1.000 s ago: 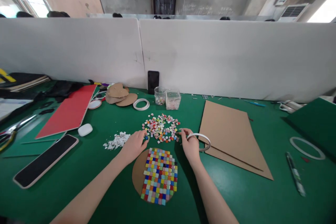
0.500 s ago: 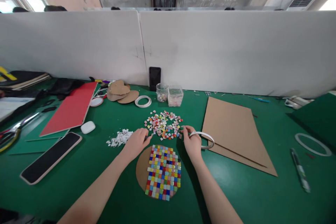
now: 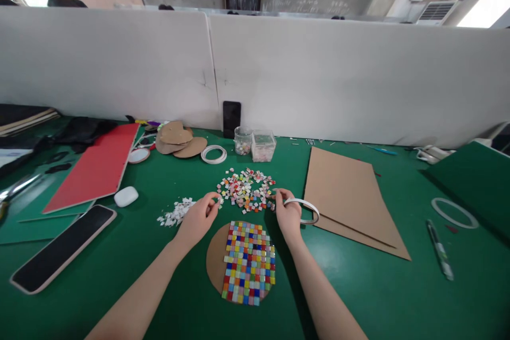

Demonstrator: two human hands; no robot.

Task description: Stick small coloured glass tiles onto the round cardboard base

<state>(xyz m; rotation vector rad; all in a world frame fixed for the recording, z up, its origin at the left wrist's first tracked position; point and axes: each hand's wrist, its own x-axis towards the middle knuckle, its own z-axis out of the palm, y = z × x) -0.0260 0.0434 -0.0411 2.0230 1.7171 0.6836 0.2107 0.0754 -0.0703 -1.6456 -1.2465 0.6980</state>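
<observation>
My left hand is closed in a pinch at the left edge of a loose heap of small mosaic tiles. A tiny pale tile shows at its fingertips. On the heap's right side, my right hand has its fingers curled, with a thin white roll of tape held in it; whether its fingertips pinch anything else I cannot make out. Below and between the hands lies a round cardboard disc, largely covered by rows of coloured glass tiles. Its left part is bare cardboard.
White paper scraps lie beside my left hand. Behind the heap stand two clear tubs, a phone and another tape roll. Cardboard sheets are at right; a red board and a long black-topped case at left.
My left hand has drawn slightly left and up, and a pale tile now shows at its fingertips. My right hand keeps the tape roll and has hardly moved. The view has shifted a little.
</observation>
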